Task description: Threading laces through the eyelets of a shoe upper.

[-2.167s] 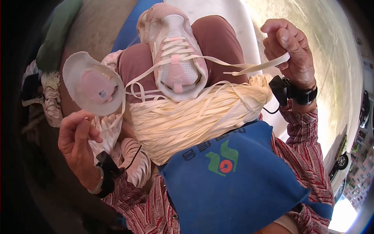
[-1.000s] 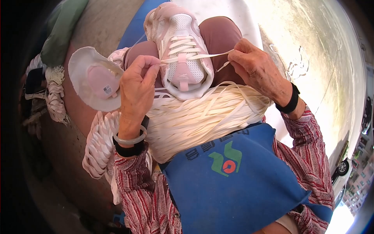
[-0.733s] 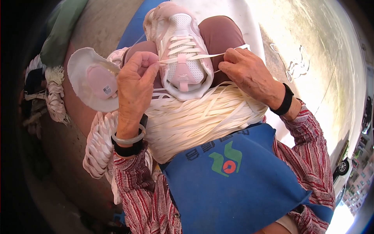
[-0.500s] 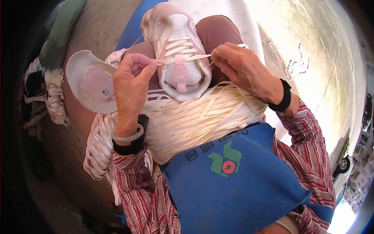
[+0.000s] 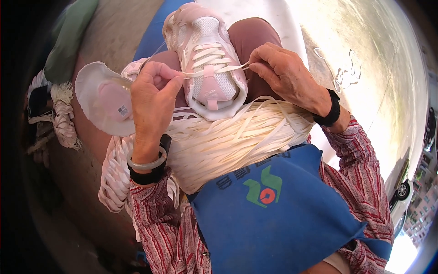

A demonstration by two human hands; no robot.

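Note:
A pink and white sneaker upper (image 5: pixel 214 89) rests between my knees, its toe pointing away and its tongue toward me. Cream shoelace (image 5: pixel 211 60) crosses its front in several rows. At the row nearest me, one lace end is pinched in my left hand (image 5: pixel 156 86), the other in my right hand (image 5: pixel 285 75). Between the two hands the lace runs nearly straight over the pink tongue loop. A thick bundle of cream laces (image 5: pixel 232 139) lies across my lap, just below the sneaker.
On the left, a pale cup-shaped shoe piece (image 5: pixel 93 93) with a pink patch lies near my left wrist, above braided pale laces (image 5: pixel 116 178). A blue apron (image 5: pixel 283 214) covers my lap. Loose laces (image 5: pixel 349 73) lie on the floor at right; a lace bundle (image 5: pixel 64 114) hangs at far left.
My right hand has shifted slightly left and closer to the sneaker, its fingers now at the lace nearer the eyelets. The left hand keeps its pinch, almost in place.

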